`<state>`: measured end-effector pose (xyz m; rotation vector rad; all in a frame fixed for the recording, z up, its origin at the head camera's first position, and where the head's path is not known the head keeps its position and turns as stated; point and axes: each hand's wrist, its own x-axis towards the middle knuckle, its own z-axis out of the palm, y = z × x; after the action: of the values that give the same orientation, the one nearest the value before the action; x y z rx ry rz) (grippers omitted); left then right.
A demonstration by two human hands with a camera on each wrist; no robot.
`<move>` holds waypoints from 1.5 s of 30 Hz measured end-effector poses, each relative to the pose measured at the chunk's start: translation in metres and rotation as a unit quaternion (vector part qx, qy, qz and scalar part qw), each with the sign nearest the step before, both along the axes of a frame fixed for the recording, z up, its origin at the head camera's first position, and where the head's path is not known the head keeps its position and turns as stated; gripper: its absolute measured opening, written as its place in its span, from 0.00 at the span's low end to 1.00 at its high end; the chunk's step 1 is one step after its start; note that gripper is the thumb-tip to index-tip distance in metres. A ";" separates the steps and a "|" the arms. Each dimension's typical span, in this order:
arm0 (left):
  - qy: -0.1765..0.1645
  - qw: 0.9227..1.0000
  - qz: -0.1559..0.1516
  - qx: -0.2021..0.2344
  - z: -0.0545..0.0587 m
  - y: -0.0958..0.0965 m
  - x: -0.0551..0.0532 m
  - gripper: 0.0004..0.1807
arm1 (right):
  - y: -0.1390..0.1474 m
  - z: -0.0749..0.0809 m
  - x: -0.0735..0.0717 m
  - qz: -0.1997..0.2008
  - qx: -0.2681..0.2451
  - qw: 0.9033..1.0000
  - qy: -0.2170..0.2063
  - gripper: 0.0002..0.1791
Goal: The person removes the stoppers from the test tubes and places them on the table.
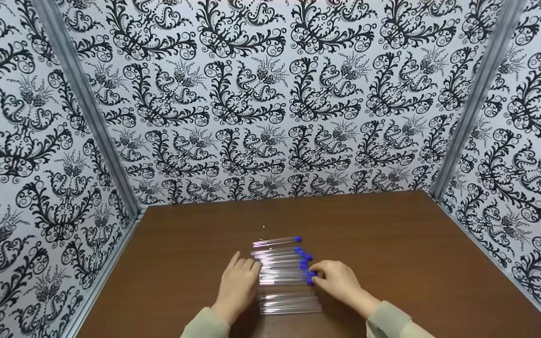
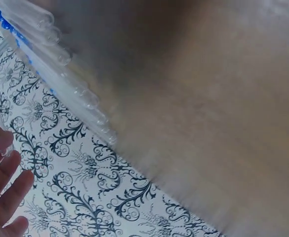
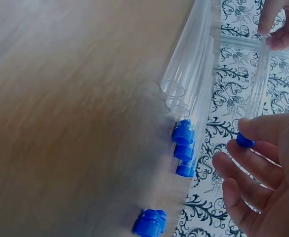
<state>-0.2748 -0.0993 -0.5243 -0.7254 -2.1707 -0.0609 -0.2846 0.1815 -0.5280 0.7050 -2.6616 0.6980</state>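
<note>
A clear test tube (image 3: 258, 86) is held level between both hands, above the table. My left hand (image 1: 240, 284) pinches its rounded end, as the left wrist view also shows. At the other end, thumb and fingers of my right hand (image 1: 338, 281) pinch a blue cap (image 3: 244, 140) on the tube. Below and beyond the hands lies a row of capped tubes (image 1: 280, 267), their blue caps toward the right. Nearer the front edge, several tubes without caps (image 1: 290, 307) lie side by side; their open mouths show in the right wrist view.
One capped tube (image 1: 275, 242) lies at the far end of the row, slightly apart. A cluster of blue caps (image 3: 150, 223) shows on the brown table (image 1: 181, 234). Patterned walls (image 1: 251, 117) with grey corner posts (image 1: 92, 103) enclose the back and sides.
</note>
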 end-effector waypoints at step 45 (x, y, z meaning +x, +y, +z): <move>0.047 0.998 -0.002 -0.039 0.005 0.018 -0.003 0.11 | 0.009 0.006 -0.011 0.039 0.033 0.990 0.134 0.10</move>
<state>-0.2773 -0.0811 -0.5193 -0.7609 -2.0906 0.0548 -0.2952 0.1905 -0.5216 0.8598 -2.4309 0.4956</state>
